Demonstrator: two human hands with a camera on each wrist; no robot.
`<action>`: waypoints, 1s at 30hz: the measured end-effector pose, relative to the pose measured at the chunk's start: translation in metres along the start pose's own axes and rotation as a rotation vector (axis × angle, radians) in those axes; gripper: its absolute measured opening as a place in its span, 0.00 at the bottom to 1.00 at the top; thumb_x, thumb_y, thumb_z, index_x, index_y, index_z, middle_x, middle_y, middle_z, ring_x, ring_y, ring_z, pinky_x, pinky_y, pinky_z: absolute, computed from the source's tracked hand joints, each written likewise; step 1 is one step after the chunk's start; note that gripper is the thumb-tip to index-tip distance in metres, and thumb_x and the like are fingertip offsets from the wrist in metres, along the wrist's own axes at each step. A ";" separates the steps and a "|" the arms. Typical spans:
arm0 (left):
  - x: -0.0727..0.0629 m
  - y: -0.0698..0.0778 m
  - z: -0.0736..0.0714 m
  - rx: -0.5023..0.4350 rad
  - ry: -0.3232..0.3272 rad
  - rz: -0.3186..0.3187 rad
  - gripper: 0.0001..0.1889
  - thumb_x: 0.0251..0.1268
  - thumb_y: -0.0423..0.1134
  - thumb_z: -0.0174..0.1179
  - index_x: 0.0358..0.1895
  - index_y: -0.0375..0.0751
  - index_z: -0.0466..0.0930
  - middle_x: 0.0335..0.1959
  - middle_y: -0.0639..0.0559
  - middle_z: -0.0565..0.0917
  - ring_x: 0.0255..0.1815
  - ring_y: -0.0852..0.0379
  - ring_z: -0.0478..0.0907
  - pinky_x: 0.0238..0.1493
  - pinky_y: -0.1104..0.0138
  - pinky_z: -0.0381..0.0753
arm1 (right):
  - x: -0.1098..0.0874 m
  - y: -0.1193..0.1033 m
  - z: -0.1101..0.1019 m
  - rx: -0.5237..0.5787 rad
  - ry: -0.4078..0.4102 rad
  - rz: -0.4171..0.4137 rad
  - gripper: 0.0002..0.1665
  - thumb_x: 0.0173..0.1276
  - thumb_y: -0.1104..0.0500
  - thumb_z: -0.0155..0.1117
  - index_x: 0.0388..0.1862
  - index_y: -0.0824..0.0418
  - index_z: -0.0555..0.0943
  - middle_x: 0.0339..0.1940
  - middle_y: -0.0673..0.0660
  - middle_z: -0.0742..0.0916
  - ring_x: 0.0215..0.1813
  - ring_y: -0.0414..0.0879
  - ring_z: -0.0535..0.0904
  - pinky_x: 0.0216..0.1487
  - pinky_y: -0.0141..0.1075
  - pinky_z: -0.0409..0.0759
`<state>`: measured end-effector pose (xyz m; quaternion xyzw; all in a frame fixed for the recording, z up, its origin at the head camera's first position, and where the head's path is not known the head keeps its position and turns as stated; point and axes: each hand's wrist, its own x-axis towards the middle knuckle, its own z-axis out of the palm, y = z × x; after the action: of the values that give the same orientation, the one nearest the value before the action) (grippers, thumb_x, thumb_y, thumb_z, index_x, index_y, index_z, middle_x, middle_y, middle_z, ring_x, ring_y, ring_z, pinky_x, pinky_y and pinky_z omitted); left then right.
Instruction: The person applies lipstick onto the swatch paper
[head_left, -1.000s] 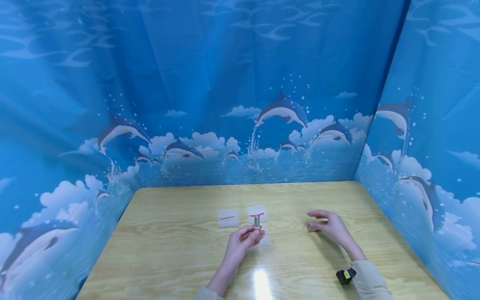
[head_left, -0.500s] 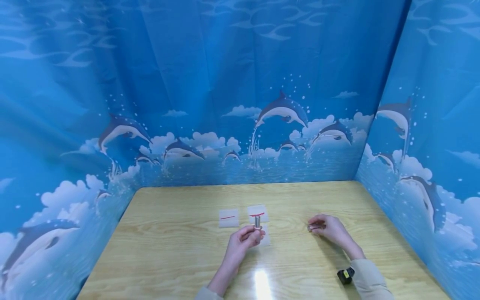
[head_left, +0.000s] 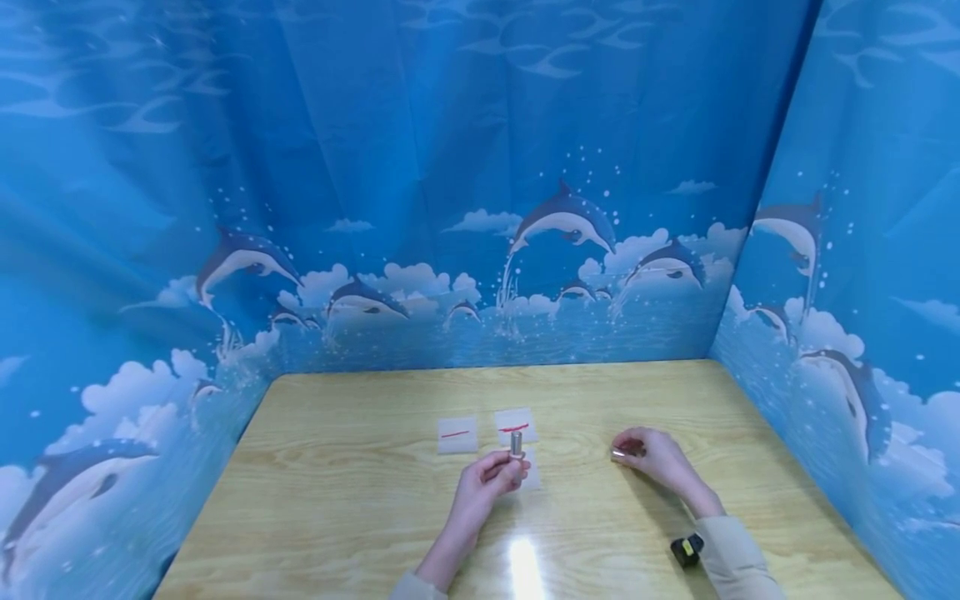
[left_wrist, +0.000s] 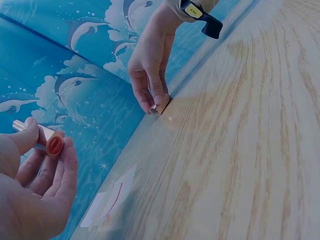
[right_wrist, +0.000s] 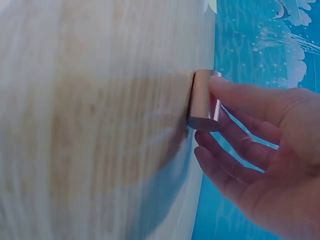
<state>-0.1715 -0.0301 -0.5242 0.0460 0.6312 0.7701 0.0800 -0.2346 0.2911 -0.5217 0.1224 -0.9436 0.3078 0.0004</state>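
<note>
My left hand holds a lipstick tube upright over the table, its silver inner sleeve pointing up. The left wrist view shows the rose-gold base of this lipstick between thumb and fingers, with a red round label on its end. Off to the right, my right hand pinches a rose-gold lipstick cap at the tabletop. Seen from the right wrist, the cap lies on its side along the wood, the thumb on its upper part and the fingertips behind and below it.
Two white paper squares with red strokes, one at left and one at right, lie beyond my left hand. Another white paper is partly hidden behind that hand. A black wrist camera sits at the right sleeve. Dolphin-print curtains border the table.
My right hand's thumb and fingers, spread apart around the cap a second ago, have come together on it; the cap has turned slightly. The left hand stays nearly still with the lipstick.
</note>
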 end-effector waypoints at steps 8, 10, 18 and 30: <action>0.000 0.000 0.001 0.005 -0.001 0.001 0.20 0.70 0.42 0.65 0.56 0.31 0.80 0.50 0.40 0.87 0.52 0.50 0.85 0.54 0.68 0.86 | -0.001 -0.001 0.001 0.005 0.000 -0.006 0.12 0.61 0.65 0.75 0.44 0.64 0.86 0.37 0.53 0.88 0.40 0.46 0.83 0.41 0.38 0.84; 0.000 0.000 0.001 0.006 -0.001 0.000 0.20 0.70 0.42 0.65 0.56 0.31 0.80 0.50 0.40 0.87 0.52 0.50 0.85 0.54 0.68 0.86 | -0.001 -0.003 0.002 0.028 0.014 0.000 0.12 0.62 0.65 0.74 0.45 0.63 0.86 0.38 0.54 0.89 0.41 0.47 0.84 0.43 0.39 0.86; 0.000 -0.001 0.001 0.002 -0.001 -0.002 0.20 0.70 0.42 0.65 0.56 0.30 0.80 0.50 0.39 0.87 0.51 0.51 0.85 0.54 0.68 0.86 | 0.004 -0.019 0.000 0.187 0.084 -0.090 0.14 0.62 0.67 0.74 0.48 0.66 0.86 0.44 0.60 0.89 0.44 0.50 0.86 0.46 0.35 0.88; 0.000 0.000 0.001 0.005 0.000 -0.009 0.20 0.69 0.43 0.65 0.56 0.31 0.80 0.50 0.40 0.87 0.51 0.51 0.85 0.54 0.67 0.86 | 0.005 -0.065 0.001 0.446 0.035 -0.099 0.19 0.65 0.65 0.73 0.54 0.68 0.83 0.50 0.64 0.88 0.51 0.54 0.84 0.48 0.30 0.87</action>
<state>-0.1710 -0.0288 -0.5242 0.0432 0.6334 0.7681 0.0832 -0.2248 0.2386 -0.4847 0.1605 -0.8448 0.5104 0.0048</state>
